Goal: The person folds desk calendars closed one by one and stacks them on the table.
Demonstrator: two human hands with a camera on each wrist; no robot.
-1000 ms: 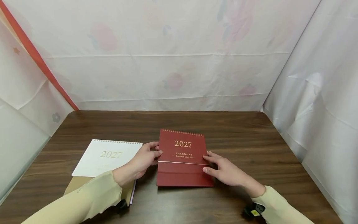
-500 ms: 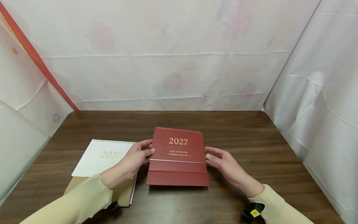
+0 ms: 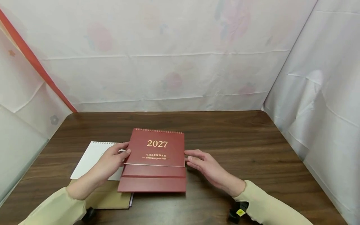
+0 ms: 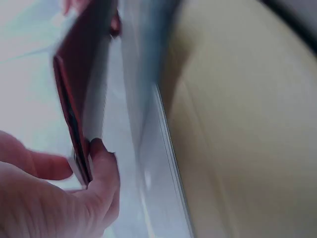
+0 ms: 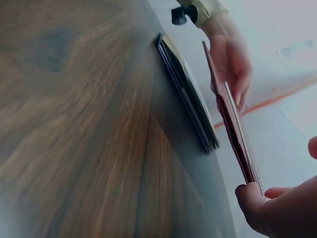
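Observation:
A red 2027 desk calendar (image 3: 157,150), with a gold coil along its far edge, is held raised off the table by both hands. My left hand (image 3: 105,162) pinches its left edge, thumb on the front cover and fingers behind. On the other side my right hand (image 3: 209,167) grips the right edge between thumb and fingers, as the right wrist view also shows. A white 2027 calendar (image 3: 84,162) on a tan base (image 3: 109,195) lies below and to the left. The red calendar and my left hand cover much of it.
The dark wood table (image 3: 225,134) extends right of and behind the calendars. A white patterned curtain (image 3: 168,56) hangs along its far edge, with more curtain (image 3: 323,93) at the right side. Black wrist cameras sit below both hands.
Both hands have carried the red calendar leftward, so it now overlaps the white calendar. My right hand has gone from resting on its front to gripping its right edge. The white calendar stays put.

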